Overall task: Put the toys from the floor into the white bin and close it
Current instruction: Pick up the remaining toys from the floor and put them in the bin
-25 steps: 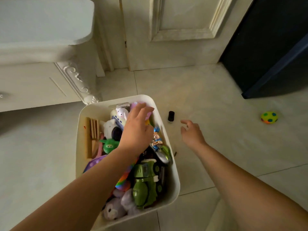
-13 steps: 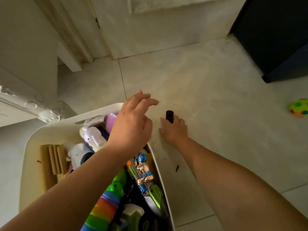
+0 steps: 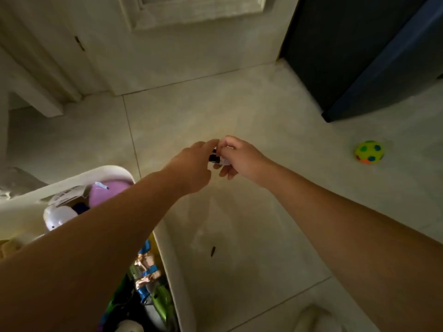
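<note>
Right hand (image 3: 239, 156) pinches the small black toy (image 3: 214, 158) above the floor (image 3: 239, 109), just beyond the white bin (image 3: 115, 170); left hand (image 3: 191, 166) touches it, grip not discernible. Risk: a handover between two partial grips may drop the toy. The spotted ball (image 3: 369, 152) lies well apart, uncollected

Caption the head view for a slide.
Right hand pinches a small black toy above the floor, left hand reaching to it, beside the toy-filled white bin; a spotted ball lies farther right.
</note>
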